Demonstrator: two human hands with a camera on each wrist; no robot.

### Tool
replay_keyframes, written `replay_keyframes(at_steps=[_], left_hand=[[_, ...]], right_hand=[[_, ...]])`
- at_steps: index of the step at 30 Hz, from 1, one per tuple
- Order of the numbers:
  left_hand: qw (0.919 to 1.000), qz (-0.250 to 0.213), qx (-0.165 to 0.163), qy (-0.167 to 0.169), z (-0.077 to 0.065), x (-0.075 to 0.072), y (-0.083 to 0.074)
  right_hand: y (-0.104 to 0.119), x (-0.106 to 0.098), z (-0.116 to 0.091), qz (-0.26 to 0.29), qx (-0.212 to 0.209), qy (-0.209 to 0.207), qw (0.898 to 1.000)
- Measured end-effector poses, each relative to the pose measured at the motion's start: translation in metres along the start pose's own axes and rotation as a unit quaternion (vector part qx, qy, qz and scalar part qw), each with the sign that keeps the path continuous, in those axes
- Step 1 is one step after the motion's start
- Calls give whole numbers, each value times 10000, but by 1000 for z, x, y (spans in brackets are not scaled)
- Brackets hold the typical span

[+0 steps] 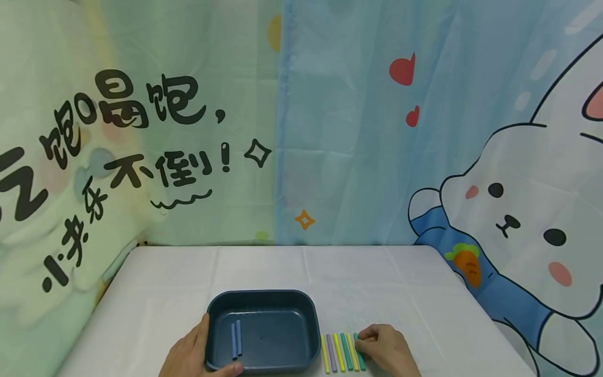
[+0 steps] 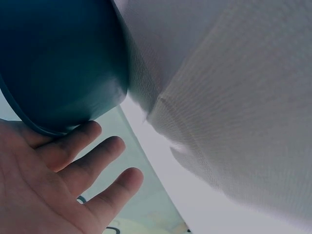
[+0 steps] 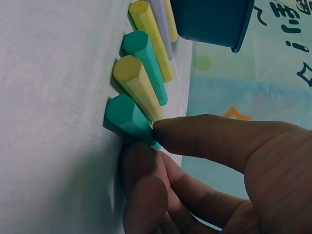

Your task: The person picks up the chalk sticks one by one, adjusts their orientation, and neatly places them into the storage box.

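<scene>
A dark blue rectangular tray point(image 1: 261, 293) stands on the white-covered table. My left hand point(image 1: 194, 350) holds its near left corner, thumb at the front rim and fingers along the left side. In the left wrist view, several fingers point(image 2: 92, 168) extend below the tray wall point(image 2: 63, 63). Two blue sticks point(image 1: 236, 339) lie inside the tray. To its right is a row of short yellow, purple and green sticks point(image 1: 342, 352). At the row's right end, my right hand point(image 1: 387, 347) pinches a green stick point(image 3: 127, 117) between thumb and finger. A yellow stick point(image 3: 137, 84) lies beside it.
The white tablecloth point(image 1: 424, 293) covers the table, whose far edge meets a printed curtain point(image 1: 339, 173) with a cartoon rabbit and lettering. In the right wrist view, the tray's outer wall point(image 3: 212, 22) rises beyond the row of sticks.
</scene>
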State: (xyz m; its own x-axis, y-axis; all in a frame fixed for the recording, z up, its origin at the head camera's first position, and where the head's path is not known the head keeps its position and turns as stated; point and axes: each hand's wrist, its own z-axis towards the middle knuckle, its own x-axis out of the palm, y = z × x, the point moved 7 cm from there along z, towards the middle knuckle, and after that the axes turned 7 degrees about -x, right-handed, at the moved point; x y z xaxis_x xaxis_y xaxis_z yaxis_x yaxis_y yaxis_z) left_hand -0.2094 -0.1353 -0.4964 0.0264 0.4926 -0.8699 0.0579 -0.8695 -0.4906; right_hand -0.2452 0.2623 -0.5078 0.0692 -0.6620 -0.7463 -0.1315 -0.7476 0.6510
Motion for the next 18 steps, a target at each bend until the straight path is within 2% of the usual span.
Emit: replay_keyframes(at_steps=[8, 18], left_hand=[[9999, -32, 75, -74, 0, -1, -1], [9999, -7, -1, -104, 1, -1, 0]], right_hand=[[5, 1, 2, -476, -111, 1, 9988], [9, 3, 3, -604, -78, -91, 9981]])
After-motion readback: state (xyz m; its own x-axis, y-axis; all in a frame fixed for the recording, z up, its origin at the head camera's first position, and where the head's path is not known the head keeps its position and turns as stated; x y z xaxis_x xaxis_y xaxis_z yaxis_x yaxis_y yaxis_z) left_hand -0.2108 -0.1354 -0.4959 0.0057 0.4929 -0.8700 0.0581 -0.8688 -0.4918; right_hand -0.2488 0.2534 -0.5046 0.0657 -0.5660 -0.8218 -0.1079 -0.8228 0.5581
